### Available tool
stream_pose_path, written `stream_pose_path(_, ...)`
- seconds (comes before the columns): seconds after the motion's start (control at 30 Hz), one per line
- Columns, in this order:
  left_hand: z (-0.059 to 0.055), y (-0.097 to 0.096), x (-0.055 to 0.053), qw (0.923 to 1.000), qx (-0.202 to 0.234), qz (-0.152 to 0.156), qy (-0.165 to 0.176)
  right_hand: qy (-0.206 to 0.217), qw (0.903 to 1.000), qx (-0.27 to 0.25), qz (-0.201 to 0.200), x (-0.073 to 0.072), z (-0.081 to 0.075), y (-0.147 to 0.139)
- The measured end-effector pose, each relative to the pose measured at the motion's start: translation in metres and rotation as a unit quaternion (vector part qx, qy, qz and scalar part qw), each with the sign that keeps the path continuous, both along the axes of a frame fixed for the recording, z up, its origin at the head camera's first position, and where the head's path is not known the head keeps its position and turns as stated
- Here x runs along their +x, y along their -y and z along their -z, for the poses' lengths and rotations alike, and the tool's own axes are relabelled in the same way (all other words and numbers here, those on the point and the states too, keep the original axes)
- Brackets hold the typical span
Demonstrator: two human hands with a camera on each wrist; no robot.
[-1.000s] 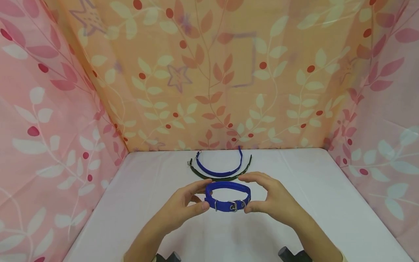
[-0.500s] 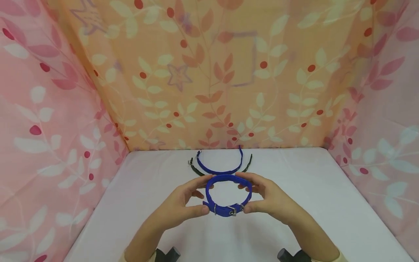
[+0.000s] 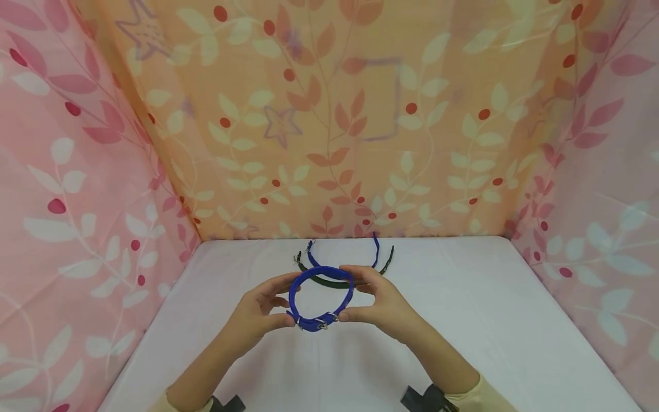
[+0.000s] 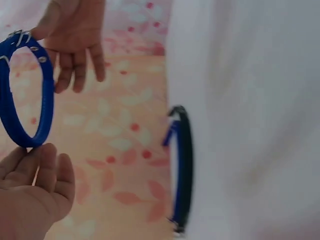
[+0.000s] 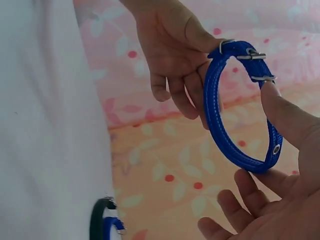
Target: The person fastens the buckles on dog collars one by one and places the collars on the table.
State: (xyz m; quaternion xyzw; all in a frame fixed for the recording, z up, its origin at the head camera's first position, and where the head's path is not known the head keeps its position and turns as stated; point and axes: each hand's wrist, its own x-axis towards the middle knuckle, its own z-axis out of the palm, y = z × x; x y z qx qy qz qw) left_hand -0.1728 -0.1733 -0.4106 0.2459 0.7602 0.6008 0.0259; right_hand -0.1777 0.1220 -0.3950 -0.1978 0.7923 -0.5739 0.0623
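Note:
A blue pet collar (image 3: pixel 311 326), buckled into a loop, is held up above the white table between both hands. My left hand (image 3: pixel 254 313) pinches its left side, thumb low near the metal keeper and fingers higher up. On the opposite side my right hand (image 3: pixel 383 303) grips it, with the thumb by the buckle end and fingers at the upper rim. The right wrist view shows the silver buckle (image 5: pixel 251 56), white stitching inside the band and an eyelet. The loop stands tilted, its opening facing the head camera.
Behind the hands, a dark green collar (image 3: pixel 329 282) and another blue collar (image 3: pixel 376 252) lie unbuckled in curves on the white table (image 3: pixel 463 320). Patterned orange cloth (image 3: pixel 329 114) closes the back, with pink cloth (image 3: pixel 77 257) at both sides. Black devices (image 3: pixel 427 397) sit on the wrists.
Both hands have shifted left with the blue collar. Its loop has tipped up from a flat oval to a rounder ring facing the head camera. The collars on the table stay put.

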Motion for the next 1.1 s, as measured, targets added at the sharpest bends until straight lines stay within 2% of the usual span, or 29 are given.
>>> stream_pose_path(0.13,0.018,0.021,-0.004,0.9983,0.027,-0.029,0.043,-0.005,0.9999,0.014,0.006,-0.010,0.012,0.024)
stream_pose_path(0.4,0.053,0.064,-0.009,0.9929,0.058,-0.076,0.070,0.021,0.9998,0.006,0.002,-0.036,0.043,0.075)
stream_pose_path(0.47,0.060,0.075,-0.013,0.9916,0.047,-0.095,0.073,0.018,0.9997,0.018,0.003,-0.042,0.049,0.086)
stream_pose_path(0.6,0.071,0.093,-0.022,0.9875,-0.003,-0.131,0.088,0.002,0.9984,0.055,0.011,-0.055,0.060,0.105)
stream_pose_path(0.83,0.083,0.115,-0.037,0.9810,-0.061,-0.134,0.126,-0.020,0.9940,0.106,0.018,-0.076,0.084,0.131)
stream_pose_path(1.0,0.095,0.126,-0.048,0.9765,-0.097,-0.143,0.129,-0.030,0.9910,0.128,0.025,-0.085,0.104,0.142)
stream_pose_path(1.1,0.104,0.130,-0.052,0.9739,-0.128,-0.147,0.116,-0.036,0.9878,0.149,0.030,-0.086,0.115,0.147)
